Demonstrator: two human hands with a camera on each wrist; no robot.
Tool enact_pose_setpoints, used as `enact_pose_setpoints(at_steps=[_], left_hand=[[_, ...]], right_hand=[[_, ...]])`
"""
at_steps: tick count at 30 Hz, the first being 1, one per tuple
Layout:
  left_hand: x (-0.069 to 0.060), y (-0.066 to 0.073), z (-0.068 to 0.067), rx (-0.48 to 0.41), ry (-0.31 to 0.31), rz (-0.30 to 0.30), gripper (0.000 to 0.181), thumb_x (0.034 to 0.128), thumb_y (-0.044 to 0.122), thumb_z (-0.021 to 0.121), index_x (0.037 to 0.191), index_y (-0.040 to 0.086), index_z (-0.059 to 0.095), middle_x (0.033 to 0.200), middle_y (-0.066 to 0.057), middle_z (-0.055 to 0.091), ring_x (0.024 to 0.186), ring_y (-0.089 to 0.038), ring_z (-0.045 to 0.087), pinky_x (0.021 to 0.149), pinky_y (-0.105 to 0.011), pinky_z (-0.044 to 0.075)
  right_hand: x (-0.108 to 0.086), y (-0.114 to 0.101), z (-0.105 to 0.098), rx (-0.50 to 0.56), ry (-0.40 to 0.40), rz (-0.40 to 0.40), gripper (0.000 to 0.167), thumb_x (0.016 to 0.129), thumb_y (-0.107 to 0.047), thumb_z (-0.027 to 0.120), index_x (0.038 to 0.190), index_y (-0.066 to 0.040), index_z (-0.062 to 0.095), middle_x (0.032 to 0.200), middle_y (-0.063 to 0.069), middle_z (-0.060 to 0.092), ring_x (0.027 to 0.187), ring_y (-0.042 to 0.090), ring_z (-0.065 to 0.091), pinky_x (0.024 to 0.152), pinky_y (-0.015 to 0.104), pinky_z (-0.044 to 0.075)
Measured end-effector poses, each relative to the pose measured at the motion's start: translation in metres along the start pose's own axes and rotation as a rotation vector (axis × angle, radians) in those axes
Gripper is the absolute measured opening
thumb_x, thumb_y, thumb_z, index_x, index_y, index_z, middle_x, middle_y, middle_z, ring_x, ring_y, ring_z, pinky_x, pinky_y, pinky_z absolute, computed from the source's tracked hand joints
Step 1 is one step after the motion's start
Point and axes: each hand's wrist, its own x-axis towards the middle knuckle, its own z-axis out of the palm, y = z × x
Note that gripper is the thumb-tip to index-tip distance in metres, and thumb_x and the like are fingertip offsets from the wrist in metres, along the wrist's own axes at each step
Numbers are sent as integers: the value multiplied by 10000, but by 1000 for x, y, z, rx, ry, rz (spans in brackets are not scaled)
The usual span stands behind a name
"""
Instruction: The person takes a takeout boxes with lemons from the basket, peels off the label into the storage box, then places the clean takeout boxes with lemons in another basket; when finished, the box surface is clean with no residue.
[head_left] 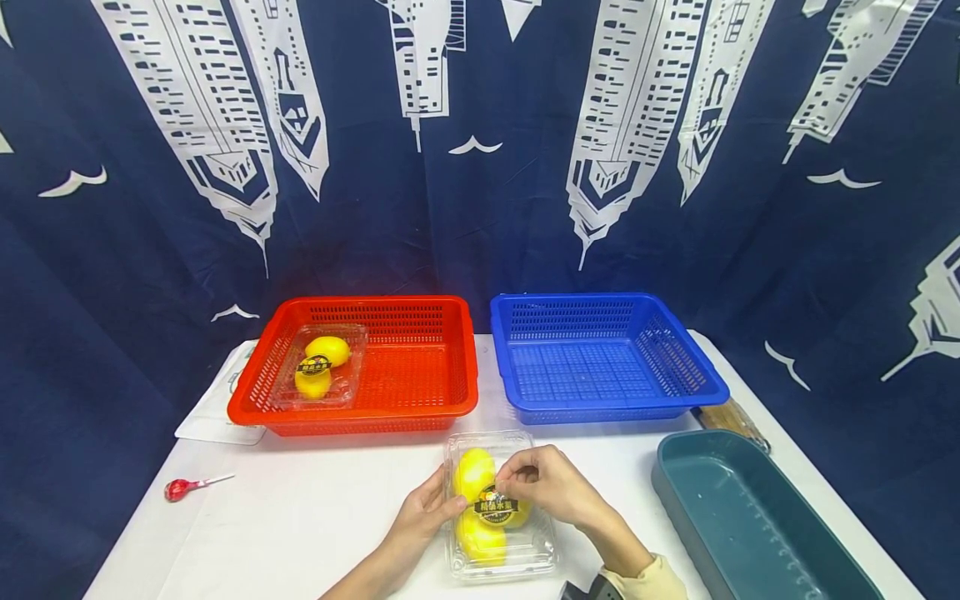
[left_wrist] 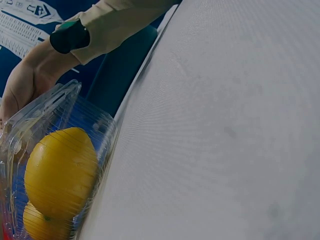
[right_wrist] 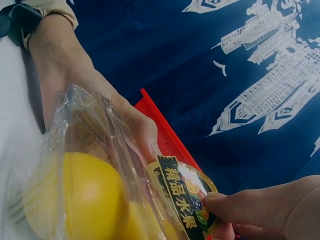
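A clear plastic clamshell box [head_left: 536, 546] with yellow lemons [head_left: 480, 537] inside lies on the white table in the head view. My left hand [head_left: 422, 515] grips the box's left side, its thumb over the lid. At the lid, my right hand [head_left: 551, 483] pinches the edge of a round black-and-gold label [head_left: 495, 506]. In the right wrist view, the thumb [right_wrist: 235, 205] presses on that label. Through the box's ribbed side, a lemon [left_wrist: 62, 170] shows large in the left wrist view. How firmly the label sticks to the lid, I cannot tell.
Behind stands a red basket [head_left: 405, 412] holding another labelled box of lemons [head_left: 313, 367]. A blue basket [head_left: 607, 408] is beside it. A dark green tray [head_left: 750, 500] lies at the right, a red lollipop [head_left: 180, 488] at the left. Something brown [head_left: 731, 419] pokes out under the blue basket.
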Motion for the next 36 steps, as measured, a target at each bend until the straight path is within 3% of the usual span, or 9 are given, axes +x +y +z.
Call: enact_pose_setpoints(at_steps=[25, 30, 36], left_hand=[[-1, 0, -1, 14, 8, 2, 818, 952, 270, 589, 1527, -66, 113, 1609, -214, 76, 1489, -397, 113, 1192, -444, 152], [-1, -1, -1, 9, 3, 2, 804, 959, 270, 578, 1525, -70, 118, 1609, -223, 79, 1485, -399, 136, 1186, -443, 178], [1, -3, -3, -2, -5, 4, 798, 964, 272, 578, 1528, -63, 124, 1615, -213, 83, 1489, -381, 139, 1185, -423, 186]], right_hand=[[-1, -1, -3, 44, -8, 19, 153, 847, -116, 719, 894, 29, 712, 797, 78, 688, 673, 41, 586, 650, 164, 508], [-10, -6, -14, 19, -22, 15, 154, 850, -130, 720, 895, 17, 712, 811, 75, 690, 689, 32, 588, 661, 173, 517], [-27, -17, -43, -63, -49, -4, 142, 857, -151, 718, 889, -12, 711, 809, 52, 686, 689, 17, 573, 633, 187, 507]])
